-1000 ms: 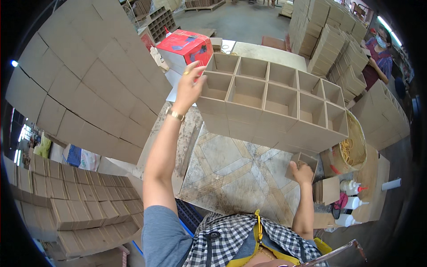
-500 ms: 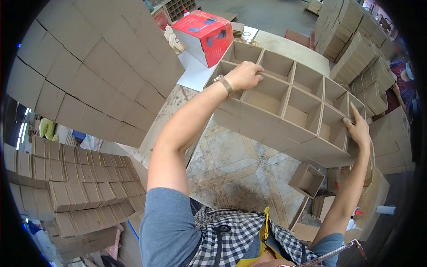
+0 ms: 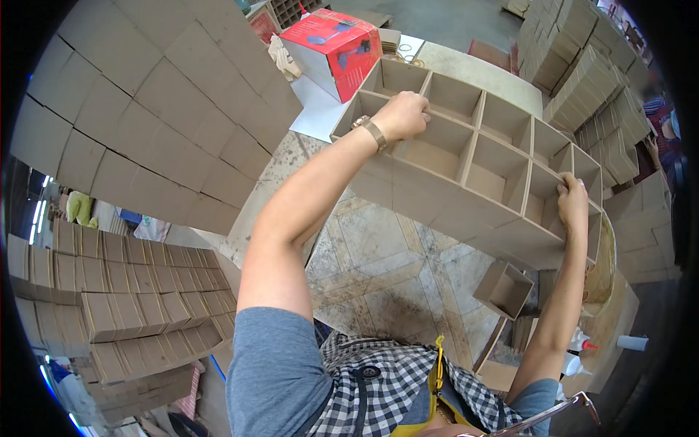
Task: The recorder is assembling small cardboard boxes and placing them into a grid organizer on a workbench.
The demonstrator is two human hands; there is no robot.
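A long brown board compartment box (image 3: pixel 444 186), two rows of open cells wide, stretches across in front of me, its cells facing up. Toward its left end, my left hand (image 3: pixel 403 116) is closed over a divider, with a watch on the wrist. My right hand (image 3: pixel 574 200) grips a divider near the right end, fingers curled over its top edge. Parts of the dividers under both hands are hidden. Below the box's right end sits a small open brown box (image 3: pixel 504 290), apart from my hands.
A red and white carton (image 3: pixel 331 52) stands beyond the box's left end. Stacked brown boxes rise like a wall (image 3: pixel 167 95) at the left, with bundled boxes (image 3: pixel 138 317) below. White glue bottles (image 3: pixel 573 363) lie at the lower right. More stacks (image 3: pixel 582 80) stand far right.
My right hand has moved slightly left, its fingers going from spread to curled over a divider. My left hand's fingers have curled in more. The compartment box has shifted slightly.
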